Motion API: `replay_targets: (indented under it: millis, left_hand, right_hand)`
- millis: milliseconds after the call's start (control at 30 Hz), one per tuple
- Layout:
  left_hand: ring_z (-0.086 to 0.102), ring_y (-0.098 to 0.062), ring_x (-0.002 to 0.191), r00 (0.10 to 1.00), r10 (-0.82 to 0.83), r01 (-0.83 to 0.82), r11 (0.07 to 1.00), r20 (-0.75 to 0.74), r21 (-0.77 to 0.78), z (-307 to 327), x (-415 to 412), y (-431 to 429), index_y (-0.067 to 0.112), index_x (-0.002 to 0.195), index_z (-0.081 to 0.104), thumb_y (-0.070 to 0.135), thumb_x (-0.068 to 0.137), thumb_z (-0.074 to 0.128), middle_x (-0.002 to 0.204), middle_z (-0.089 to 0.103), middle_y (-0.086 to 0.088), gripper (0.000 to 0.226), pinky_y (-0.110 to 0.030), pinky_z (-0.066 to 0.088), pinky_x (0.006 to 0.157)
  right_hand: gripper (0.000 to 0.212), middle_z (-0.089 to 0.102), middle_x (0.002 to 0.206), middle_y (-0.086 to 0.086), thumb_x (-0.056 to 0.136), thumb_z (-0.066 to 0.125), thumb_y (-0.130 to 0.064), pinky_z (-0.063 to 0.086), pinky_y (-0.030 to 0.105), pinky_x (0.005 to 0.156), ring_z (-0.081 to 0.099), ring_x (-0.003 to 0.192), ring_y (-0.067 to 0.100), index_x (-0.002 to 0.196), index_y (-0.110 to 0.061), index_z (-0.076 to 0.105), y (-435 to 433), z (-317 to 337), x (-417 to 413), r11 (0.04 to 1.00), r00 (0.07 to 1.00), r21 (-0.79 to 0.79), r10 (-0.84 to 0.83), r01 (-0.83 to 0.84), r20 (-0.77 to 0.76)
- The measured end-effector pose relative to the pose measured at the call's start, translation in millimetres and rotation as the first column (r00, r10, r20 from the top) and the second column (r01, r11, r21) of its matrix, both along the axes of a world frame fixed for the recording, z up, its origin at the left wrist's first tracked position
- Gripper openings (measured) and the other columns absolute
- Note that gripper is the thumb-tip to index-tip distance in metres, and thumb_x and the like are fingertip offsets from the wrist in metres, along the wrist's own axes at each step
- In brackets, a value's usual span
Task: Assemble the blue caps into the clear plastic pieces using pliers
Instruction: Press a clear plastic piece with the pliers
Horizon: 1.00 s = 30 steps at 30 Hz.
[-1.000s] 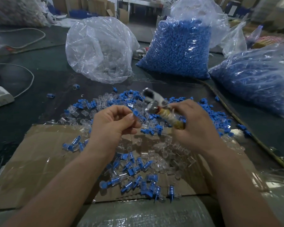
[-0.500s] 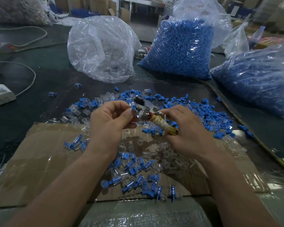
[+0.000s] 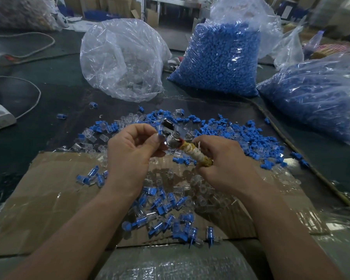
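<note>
- Dark tabletop (image 3: pixel 49 98) carried a flattened cardboard sheet (image 3: pixel 49 199) under the work.
- The left hand (image 3: pixel 129 156) pinched a blue cap (image 3: pixel 160 132), apparently set in a clear piece, between thumb and forefinger.
- The right hand (image 3: pixel 224 166) was curled round the wrapped handles of the pliers (image 3: pixel 172 136).
- Their metal head had swung in within the last second, from apart to touching that cap, so the pressing squeeze looked imminent; the jaw gap was hidden.
- Loose caps (image 3: pixel 251 138) lay beyond the hands, and finished pieces (image 3: pixel 160 211) lay nearer on the cardboard.
</note>
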State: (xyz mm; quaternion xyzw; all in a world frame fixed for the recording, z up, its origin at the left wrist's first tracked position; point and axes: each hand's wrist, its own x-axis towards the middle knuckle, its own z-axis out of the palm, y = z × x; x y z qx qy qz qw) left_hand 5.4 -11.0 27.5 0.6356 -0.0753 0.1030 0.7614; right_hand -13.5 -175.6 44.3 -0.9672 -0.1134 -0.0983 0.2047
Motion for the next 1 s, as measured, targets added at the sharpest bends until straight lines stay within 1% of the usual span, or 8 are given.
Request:
replay_targets:
  millis: [167,333,433,533,633,700,867,1000]
  left_hand:
    - [0.062,-0.006,0.054,1.000,0.003,-0.003,1.000,-0.007,0.014,-0.4,-0.2,-0.1,0.011,0.075,0.059,-0.004,0.080,0.058,0.059,0.065,0.004,0.016,-0.015,0.050,0.052]
    - [0.063,-0.005,0.054,1.000,0.009,-0.009,1.000,-0.008,0.009,-0.9,0.6,0.6,0.012,0.073,0.058,-0.005,0.080,0.058,0.058,0.066,0.008,0.018,-0.015,0.051,0.051]
    - [0.063,-0.005,0.053,1.000,0.004,-0.004,1.000,-0.015,0.013,-0.3,0.4,1.1,0.011,0.073,0.058,-0.005,0.080,0.058,0.057,0.065,0.007,0.018,-0.016,0.051,0.051]
    - [0.063,-0.007,0.053,0.999,0.006,-0.007,1.000,-0.038,-0.010,2.0,1.7,4.8,0.011,0.074,0.059,-0.005,0.081,0.058,0.058,0.066,0.005,0.017,-0.016,0.051,0.050]
    - [0.063,-0.010,0.052,0.993,-0.011,0.007,0.999,-0.119,-0.040,6.7,4.3,12.4,0.014,0.078,0.059,0.000,0.079,0.062,0.062,0.067,0.001,0.014,-0.017,0.047,0.044]
    - [0.060,-0.009,0.047,0.981,-0.085,0.091,0.996,-0.177,0.027,9.4,4.7,15.8,0.015,0.077,0.060,0.004,0.075,0.065,0.063,0.068,0.000,0.012,-0.017,0.042,0.038]
    - [0.055,-0.005,0.042,0.876,-0.418,0.474,0.839,-0.242,0.267,10.6,-5.1,9.1,0.016,0.067,0.068,0.014,0.066,0.067,0.060,0.068,0.000,0.002,-0.011,0.040,0.039]
    - [0.057,-0.003,0.052,0.759,-0.589,0.647,0.637,-0.277,0.419,7.8,-9.1,5.2,0.019,0.068,0.070,0.012,0.071,0.072,0.063,0.068,0.004,0.008,-0.014,0.047,0.050]
  right_hand:
    - [0.023,0.056,0.074,-0.005,0.070,0.063,-0.007,0.041,0.026,0.062,0.049,0.069,0.012,0.092,-0.014,0.062,1.6,1.8,-0.6,1.000,1.000,0.009,-0.013,0.014,-0.009]
    - [0.020,0.054,0.072,-0.006,0.071,0.064,-0.008,0.038,0.022,0.061,0.047,0.066,0.010,0.090,-0.013,0.062,2.2,-0.1,0.9,1.000,1.000,0.010,-0.002,0.002,0.002]
    - [0.025,0.056,0.080,-0.004,0.071,0.067,-0.010,0.041,0.026,0.069,0.048,0.074,0.012,0.096,-0.011,0.063,0.8,-2.7,2.8,1.000,1.000,-0.003,0.009,-0.009,-0.005]
    - [0.031,0.051,0.082,-0.009,0.070,0.068,-0.007,0.039,0.018,0.071,0.047,0.077,0.008,0.101,-0.011,0.063,-5.6,-3.3,4.9,0.999,1.000,0.038,0.005,-0.004,-0.014]
    - [0.025,0.045,0.073,-0.018,0.070,0.066,-0.005,0.034,0.008,0.060,0.048,0.068,-0.002,0.091,-0.017,0.061,-16.2,-2.5,6.6,0.990,0.996,0.118,-0.085,0.082,0.024]
    - [0.023,0.045,0.071,-0.020,0.071,0.067,-0.009,0.033,0.007,0.054,0.047,0.065,-0.007,0.089,-0.021,0.059,-22.1,-2.5,8.5,0.973,0.984,0.160,-0.174,0.165,0.047]
    - [0.042,0.060,0.090,-0.001,0.069,0.076,-0.036,0.040,0.027,0.069,0.051,0.079,0.013,0.102,-0.014,0.063,-38.3,-6.0,15.4,0.946,0.947,0.042,-0.321,0.322,-0.025]
    - [0.053,0.062,0.102,0.000,0.067,0.075,-0.046,0.040,0.029,0.073,0.049,0.084,0.013,0.108,-0.016,0.061,-46.7,-12.7,21.4,0.913,0.906,-0.068,-0.408,0.403,-0.113]
